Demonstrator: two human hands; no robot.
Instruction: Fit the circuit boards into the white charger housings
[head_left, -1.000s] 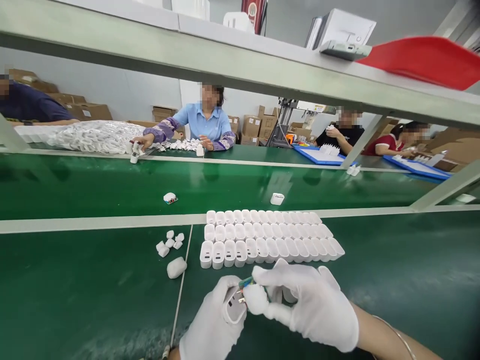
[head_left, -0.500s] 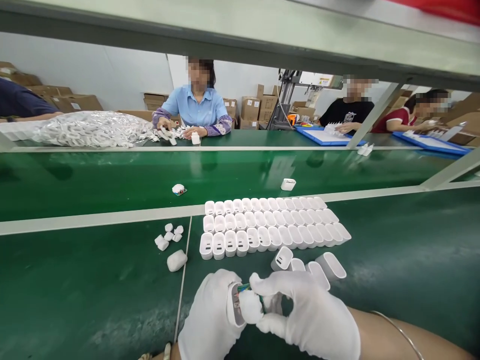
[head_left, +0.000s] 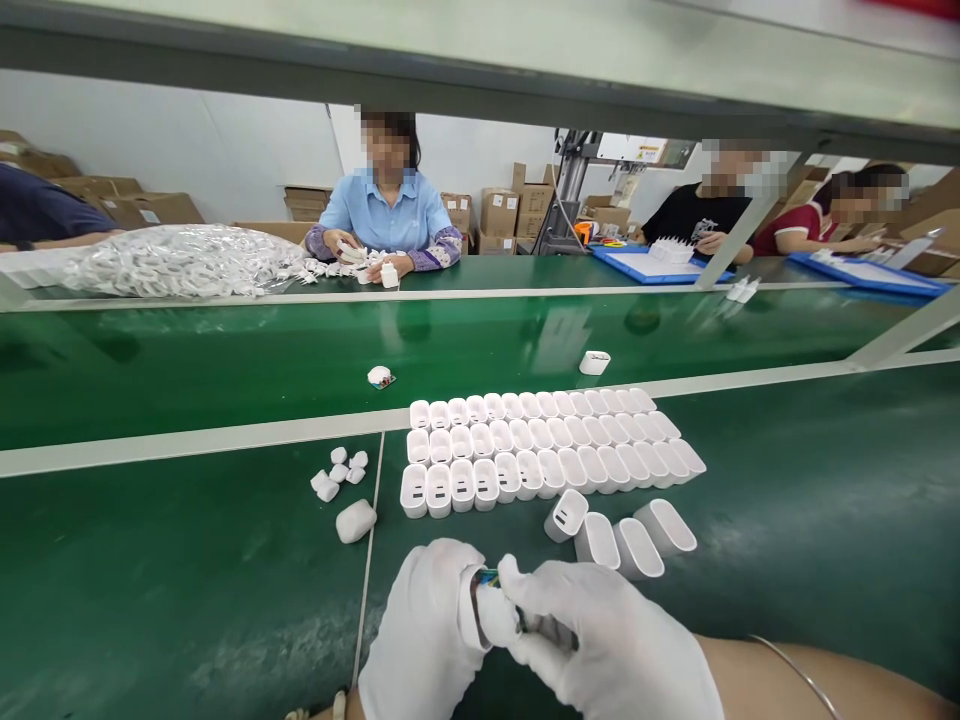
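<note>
The head view shows three close rows of white, rounded plastic shells (head_left: 521,437) on a green tabletop (head_left: 187,600), and both gloved hands at work in front of them. The left hand (head_left: 427,620) curls closed around another open white plastic shell (head_left: 466,618), just in front of the rows. The right hand (head_left: 622,640) has its thumb and fingers drawn together in a pinch on a green circuit board with a white lump (head_left: 496,615), which sits at that shell's mouth.

The fitting looks partway: one end of the board appears to be inside, while the lump and the rest stick out. Four loose white shells (head_left: 637,548) lie in front of the rows, to the right, and no board shows in the rows' left-end mouths, so those seem undone. Left of the rows lie small white lumps (head_left: 339,472) and a larger one (head_left: 355,521). Behind the rows, on the green belt (head_left: 225,360), are another lump-topped board (head_left: 381,377) and one white shell (head_left: 595,363), whose contents are too small to tell.
</note>
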